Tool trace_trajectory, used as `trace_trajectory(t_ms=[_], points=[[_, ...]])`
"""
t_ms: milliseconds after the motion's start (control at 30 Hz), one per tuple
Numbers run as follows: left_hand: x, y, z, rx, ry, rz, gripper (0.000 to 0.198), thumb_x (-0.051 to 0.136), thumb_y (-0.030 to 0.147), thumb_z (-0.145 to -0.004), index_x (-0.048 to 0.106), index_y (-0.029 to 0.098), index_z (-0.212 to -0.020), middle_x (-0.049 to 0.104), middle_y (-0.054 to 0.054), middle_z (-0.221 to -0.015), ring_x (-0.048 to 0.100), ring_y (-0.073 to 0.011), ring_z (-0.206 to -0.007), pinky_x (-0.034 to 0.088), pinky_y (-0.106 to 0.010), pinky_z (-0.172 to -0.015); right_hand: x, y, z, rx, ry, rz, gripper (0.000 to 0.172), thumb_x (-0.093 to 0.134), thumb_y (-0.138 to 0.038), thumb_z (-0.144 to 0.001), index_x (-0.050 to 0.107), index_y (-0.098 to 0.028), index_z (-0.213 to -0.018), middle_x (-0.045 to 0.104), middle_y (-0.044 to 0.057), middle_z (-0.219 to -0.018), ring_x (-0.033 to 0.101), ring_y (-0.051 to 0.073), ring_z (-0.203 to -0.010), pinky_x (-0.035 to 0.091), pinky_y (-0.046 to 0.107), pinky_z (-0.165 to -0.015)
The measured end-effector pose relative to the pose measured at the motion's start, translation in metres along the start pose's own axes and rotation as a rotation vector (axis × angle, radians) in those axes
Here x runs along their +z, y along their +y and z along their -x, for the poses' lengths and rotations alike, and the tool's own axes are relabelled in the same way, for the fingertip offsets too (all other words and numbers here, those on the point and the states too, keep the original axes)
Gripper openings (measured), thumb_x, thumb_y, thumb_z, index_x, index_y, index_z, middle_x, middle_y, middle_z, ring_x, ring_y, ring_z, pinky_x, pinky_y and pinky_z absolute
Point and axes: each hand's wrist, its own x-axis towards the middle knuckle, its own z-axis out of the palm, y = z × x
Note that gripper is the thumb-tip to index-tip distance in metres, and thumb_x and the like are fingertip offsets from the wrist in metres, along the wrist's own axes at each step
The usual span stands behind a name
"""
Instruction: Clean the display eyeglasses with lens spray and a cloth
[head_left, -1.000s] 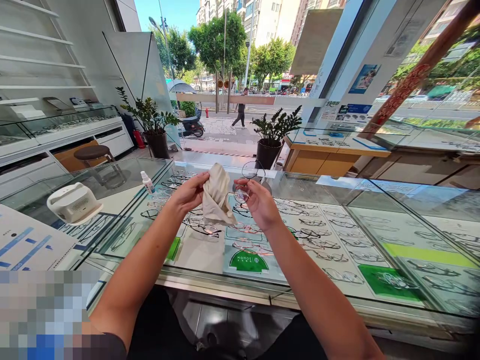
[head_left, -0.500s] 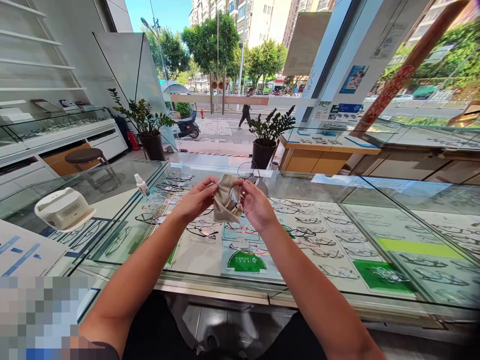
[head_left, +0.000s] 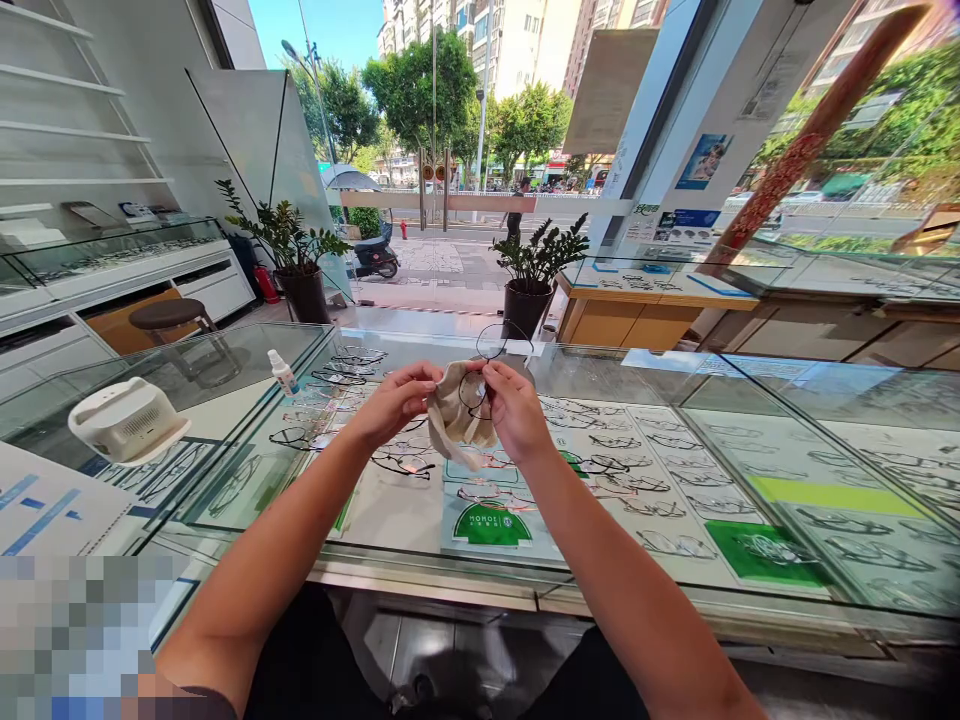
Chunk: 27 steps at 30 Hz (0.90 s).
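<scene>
Above a glass display counter [head_left: 570,565] both my hands meet in the middle of the view. My left hand [head_left: 396,400] is closed on a beige cleaning cloth [head_left: 454,425], which hangs down between the hands. My right hand [head_left: 516,408] pinches a pair of thin black-rimmed glasses [head_left: 491,352]. One lens sticks up above the fingers; the other lens lies against the cloth. Under the glass lie several rows of spectacle frames [head_left: 637,470].
A small white spray bottle [head_left: 283,372] stands on the counter to the left. A white box-shaped device [head_left: 126,420] sits further left, beside printed sheets [head_left: 45,505]. Two potted plants [head_left: 536,270] stand by the glass front. A brown stool [head_left: 169,315] is at left.
My hands have come together. The cloth, held up and apart from the glasses a second ago, now lies bunched against the lower lens. The view shifted slightly.
</scene>
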Motion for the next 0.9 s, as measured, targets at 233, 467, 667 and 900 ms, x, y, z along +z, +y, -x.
trace_trajectory(t_ms=[233, 467, 667, 900], points=[[0.003, -0.008, -0.001, -0.034, 0.007, -0.043, 0.052, 0.089, 0.061, -0.080, 0.056, 0.020, -0.077, 0.050, 0.003, -0.074, 0.045, -0.0112, -0.065, 0.039, -0.022, -0.059, 0.003, 0.002, 0.005, 0.009, -0.088, 0.049, 0.036, 0.088, -0.060, -0.080, 0.081, -0.026, -0.090, 0.077, 0.004, -0.096, 0.070, 0.023, -0.095, 0.059, 0.038, -0.092], [0.006, -0.020, -0.002, -0.052, -0.039, -0.032, 0.060, 0.094, 0.068, -0.076, 0.059, 0.020, -0.082, 0.065, 0.001, -0.084, 0.051, -0.0110, -0.069, 0.042, -0.024, -0.065, 0.002, 0.005, 0.008, -0.004, -0.111, 0.116, 0.033, 0.085, -0.058, -0.085, 0.083, -0.027, -0.093, 0.073, 0.005, -0.100, 0.066, 0.023, -0.101, 0.057, 0.035, -0.086], [0.005, -0.029, -0.006, -0.060, -0.072, -0.034, 0.059, 0.100, 0.065, -0.069, 0.078, 0.019, -0.099, 0.073, -0.002, -0.093, 0.052, -0.0085, -0.067, 0.037, -0.021, -0.060, 0.003, 0.007, 0.009, -0.010, -0.118, 0.112, 0.032, 0.084, -0.057, -0.087, 0.083, -0.026, -0.094, 0.067, 0.003, -0.097, 0.063, 0.021, -0.095, 0.056, 0.034, -0.085], [0.001, -0.036, -0.004, -0.073, -0.167, -0.083, 0.055, 0.092, 0.068, -0.079, 0.083, 0.016, -0.094, 0.079, -0.008, -0.102, 0.067, -0.0174, -0.086, 0.051, -0.026, -0.077, 0.004, 0.008, 0.007, -0.048, -0.136, 0.091, 0.030, 0.086, -0.055, -0.087, 0.086, -0.026, -0.094, 0.064, 0.002, -0.101, 0.059, 0.017, -0.091, 0.052, 0.031, -0.085]])
